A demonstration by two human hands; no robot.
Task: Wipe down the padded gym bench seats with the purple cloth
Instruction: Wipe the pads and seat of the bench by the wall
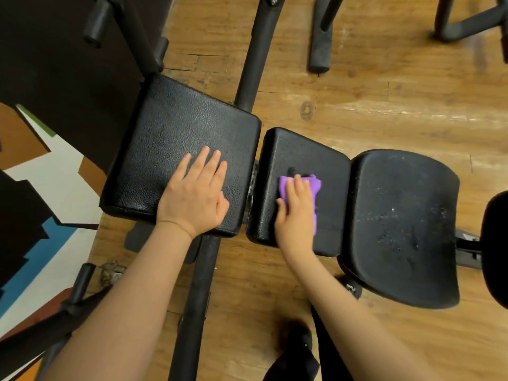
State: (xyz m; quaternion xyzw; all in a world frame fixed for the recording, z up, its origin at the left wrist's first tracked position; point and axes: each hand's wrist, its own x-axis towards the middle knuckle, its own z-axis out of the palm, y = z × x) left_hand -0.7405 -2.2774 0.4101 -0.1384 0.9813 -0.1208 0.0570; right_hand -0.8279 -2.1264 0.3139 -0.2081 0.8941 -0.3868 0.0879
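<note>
Her left hand (193, 198) lies spread flat on the large pad (176, 138) while the right hand (295, 213) presses the purple cloth (313, 188) with straight fingers onto the middle pad (302, 152)

Both forearms are seen bare, no sleeves. Left hand (192, 199) and right hand (295, 215) ungloved. A dark shoe (298, 339) is worn.

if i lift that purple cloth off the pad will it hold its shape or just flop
Probably flops: the purple cloth lies bunched and creased under the right hand, following the middle pad. It looks thin, so likely light. Its soft weave should grip rather than slide.
</note>
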